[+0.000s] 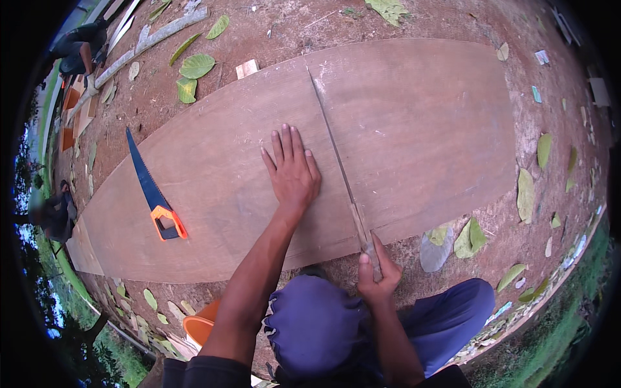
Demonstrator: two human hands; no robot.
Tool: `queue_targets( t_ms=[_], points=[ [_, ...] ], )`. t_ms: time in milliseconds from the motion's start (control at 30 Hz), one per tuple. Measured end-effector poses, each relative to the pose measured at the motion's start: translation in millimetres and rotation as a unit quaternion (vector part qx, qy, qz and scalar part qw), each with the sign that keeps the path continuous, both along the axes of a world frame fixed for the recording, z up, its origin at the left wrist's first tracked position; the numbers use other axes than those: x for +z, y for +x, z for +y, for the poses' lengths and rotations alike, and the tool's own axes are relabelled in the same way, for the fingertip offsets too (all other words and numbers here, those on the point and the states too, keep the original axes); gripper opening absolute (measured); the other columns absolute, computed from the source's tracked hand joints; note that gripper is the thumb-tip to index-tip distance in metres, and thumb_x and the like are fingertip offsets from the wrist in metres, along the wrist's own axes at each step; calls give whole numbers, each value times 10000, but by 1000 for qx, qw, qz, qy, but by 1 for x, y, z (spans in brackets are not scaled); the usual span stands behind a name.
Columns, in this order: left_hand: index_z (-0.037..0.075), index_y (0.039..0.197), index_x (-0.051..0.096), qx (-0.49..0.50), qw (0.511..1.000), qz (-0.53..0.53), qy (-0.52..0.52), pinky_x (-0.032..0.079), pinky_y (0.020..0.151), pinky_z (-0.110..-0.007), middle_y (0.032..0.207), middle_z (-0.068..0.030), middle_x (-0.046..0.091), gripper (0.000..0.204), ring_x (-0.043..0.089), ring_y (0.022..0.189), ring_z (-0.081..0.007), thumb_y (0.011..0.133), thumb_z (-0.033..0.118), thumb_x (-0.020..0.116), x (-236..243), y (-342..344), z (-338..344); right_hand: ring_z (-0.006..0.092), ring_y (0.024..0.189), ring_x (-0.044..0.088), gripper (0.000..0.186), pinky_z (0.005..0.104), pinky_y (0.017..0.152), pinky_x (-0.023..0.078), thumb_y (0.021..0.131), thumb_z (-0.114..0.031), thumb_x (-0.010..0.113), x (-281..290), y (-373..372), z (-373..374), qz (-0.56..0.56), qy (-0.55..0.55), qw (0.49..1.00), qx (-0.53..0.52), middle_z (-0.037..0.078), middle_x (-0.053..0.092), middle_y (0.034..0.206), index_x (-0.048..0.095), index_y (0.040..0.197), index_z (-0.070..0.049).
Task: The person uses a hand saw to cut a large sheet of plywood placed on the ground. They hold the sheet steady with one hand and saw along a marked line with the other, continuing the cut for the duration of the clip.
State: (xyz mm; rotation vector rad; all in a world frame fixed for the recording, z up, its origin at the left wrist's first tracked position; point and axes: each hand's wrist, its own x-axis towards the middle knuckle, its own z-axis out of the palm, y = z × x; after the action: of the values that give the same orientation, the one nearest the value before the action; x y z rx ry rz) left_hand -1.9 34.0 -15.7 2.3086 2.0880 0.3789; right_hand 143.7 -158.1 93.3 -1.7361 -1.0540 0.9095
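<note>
A large brown plywood sheet (213, 194) lies on the ground in front of me. My left hand (294, 168) rests flat on it, fingers apart, left of a long dark line. My right hand (380, 271), at the sheet's near edge, is closed round the greyish near end of a long narrow tool (358, 223) seen edge-on. Its exact kind does not show. The dark line runs on from it toward the far edge; I cannot tell where blade ends and cut begins. Pale dust lies near the line's far end. A handsaw (155, 194) with an orange and black handle lies further left on the sheet.
Large leaves (196, 66) litter the reddish ground. A small wood offcut (247, 68) shows at the sheet's far edge. An orange container-like object (202, 326) stands near my left arm. Two people (81, 48) are at the far left. My blue-trousered knee (453, 313) is at right.
</note>
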Motion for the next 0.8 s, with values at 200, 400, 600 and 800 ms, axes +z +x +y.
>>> queue_targets(
  t_ms=[200,400,600,800],
  points=[
    [-12,1567,344,-9,1000,-10,-14,85,1242,-609,1654,-172,312,578,211,1558,-369,1049,242,372,2,8,-1,235,842,750,445,337,788,578,923,-91,664,-10,-4,57,2,34,999,-23,213,750,955,619,1328,87],
    [7,1578,334,3,1000,3,-12,72,1244,-605,1664,-159,295,586,195,1562,-366,1047,251,375,-1,0,0,214,887,750,440,334,790,579,933,-92,664,-12,-4,26,-12,59,998,-3,240,748,1009,613,1328,95],
    [16,1573,348,0,1000,-4,-12,82,1243,-614,1668,-139,294,600,215,1558,-356,1034,271,402,-1,7,-1,238,885,754,444,350,777,577,935,-97,662,-1,-7,49,35,13,999,-13,254,739,1002,611,1337,84],
    [-1,1578,329,-1,1000,-2,-19,71,1242,-610,1667,-160,289,591,195,1562,-373,1050,263,368,-2,-1,0,223,847,745,448,348,758,572,938,-132,665,-25,-7,54,2,55,998,-5,232,743,949,617,1332,75]
  ],
)
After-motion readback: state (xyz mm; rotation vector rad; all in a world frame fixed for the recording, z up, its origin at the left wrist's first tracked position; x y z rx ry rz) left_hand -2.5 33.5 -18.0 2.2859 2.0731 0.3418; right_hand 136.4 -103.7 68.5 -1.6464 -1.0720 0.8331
